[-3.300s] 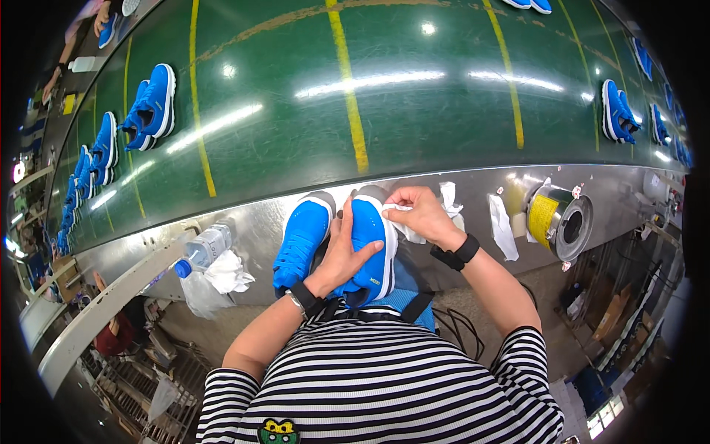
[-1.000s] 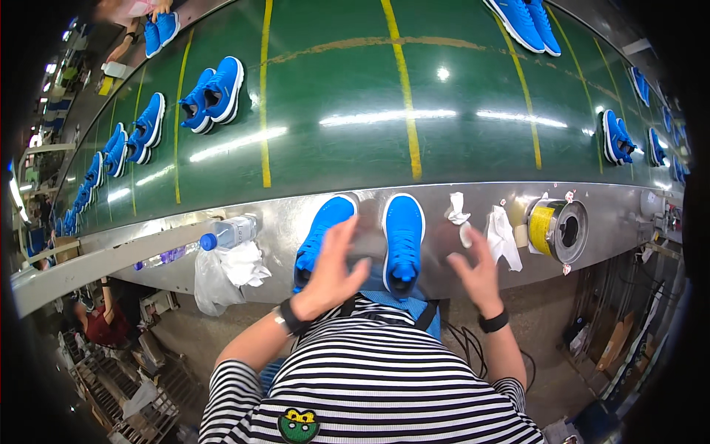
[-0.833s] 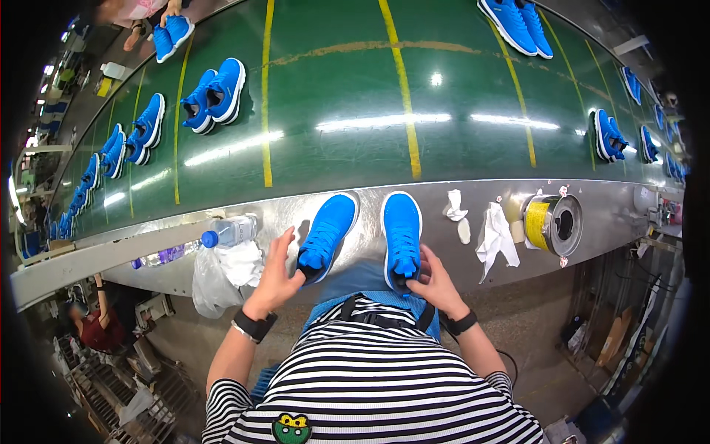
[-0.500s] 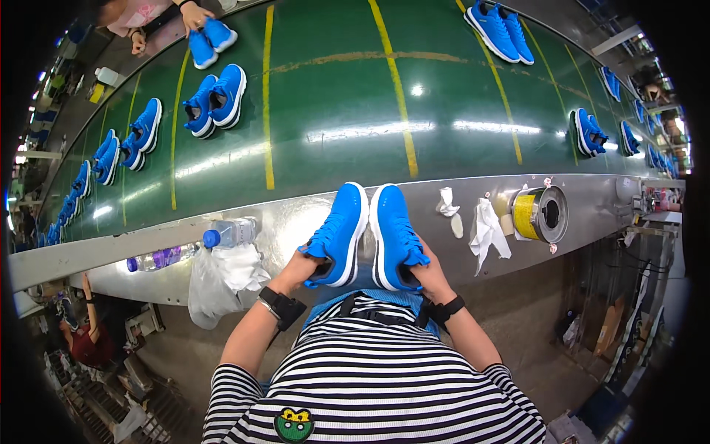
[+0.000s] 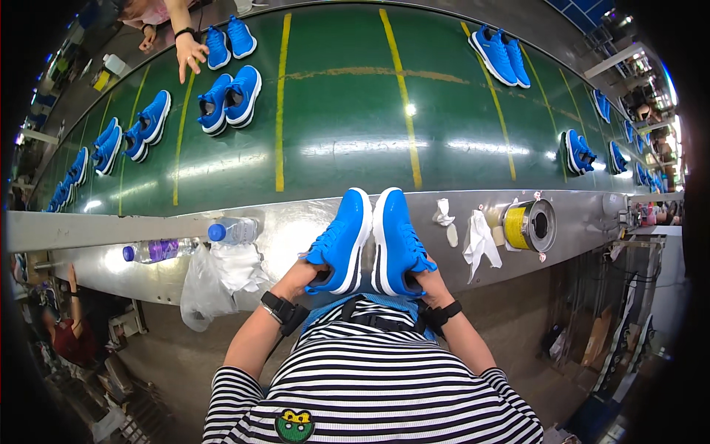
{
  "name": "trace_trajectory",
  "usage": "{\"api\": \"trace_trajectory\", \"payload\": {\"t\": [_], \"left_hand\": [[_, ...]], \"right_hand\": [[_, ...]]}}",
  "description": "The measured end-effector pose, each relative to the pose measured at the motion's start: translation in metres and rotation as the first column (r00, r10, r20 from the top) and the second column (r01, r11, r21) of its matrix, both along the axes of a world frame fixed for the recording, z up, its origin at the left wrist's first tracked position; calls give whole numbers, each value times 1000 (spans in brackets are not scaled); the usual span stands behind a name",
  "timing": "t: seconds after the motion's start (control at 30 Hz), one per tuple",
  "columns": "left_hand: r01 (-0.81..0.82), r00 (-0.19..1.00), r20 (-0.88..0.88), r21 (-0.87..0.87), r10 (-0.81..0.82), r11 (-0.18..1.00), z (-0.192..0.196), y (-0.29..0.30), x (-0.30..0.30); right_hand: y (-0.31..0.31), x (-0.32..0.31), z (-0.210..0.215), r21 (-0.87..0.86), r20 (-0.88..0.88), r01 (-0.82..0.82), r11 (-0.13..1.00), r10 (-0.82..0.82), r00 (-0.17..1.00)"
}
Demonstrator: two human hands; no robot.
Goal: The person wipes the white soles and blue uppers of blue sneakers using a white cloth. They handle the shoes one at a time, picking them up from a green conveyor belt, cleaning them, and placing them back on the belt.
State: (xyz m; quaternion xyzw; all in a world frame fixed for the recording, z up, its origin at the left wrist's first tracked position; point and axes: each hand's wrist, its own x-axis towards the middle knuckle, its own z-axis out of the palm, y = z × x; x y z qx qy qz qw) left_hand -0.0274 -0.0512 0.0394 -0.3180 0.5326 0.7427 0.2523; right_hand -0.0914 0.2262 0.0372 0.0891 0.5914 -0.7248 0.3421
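Two bright blue sneakers stand side by side, toes pointing away from me, on the metal shelf (image 5: pixel 296 222) in front of the green conveyor belt (image 5: pixel 333 133). My left hand (image 5: pixel 305 270) grips the heel of the left sneaker (image 5: pixel 342 240). The heel of the right sneaker (image 5: pixel 397 240) is held by my right hand (image 5: pixel 427 280). Both wrists wear black bands. The sneakers touch each other along their inner sides.
On the shelf lie a blue-capped water bottle (image 5: pixel 231 231), a second bottle (image 5: pixel 151 250), a clear plastic bag (image 5: pixel 211 285), white rags (image 5: pixel 477 240) and a yellow tape roll (image 5: pixel 529 226). Several pairs of blue sneakers (image 5: pixel 229 96) ride the belt. Another person's hand (image 5: pixel 188 53) reaches in at the far left.
My hands left the sneakers briefly, then took them by the heels and pushed them together, toes forward toward the belt. The pairs on the belt have shifted along.
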Motion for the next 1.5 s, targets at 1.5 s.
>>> {"api": "trace_trajectory", "payload": {"t": [1.5], "left_hand": [[-51, 999, -8, 169, 53, 984, 32, 7, -16]], "right_hand": [[-21, -26, 33, -125, 150, 61, 990, -42, 988]]}}
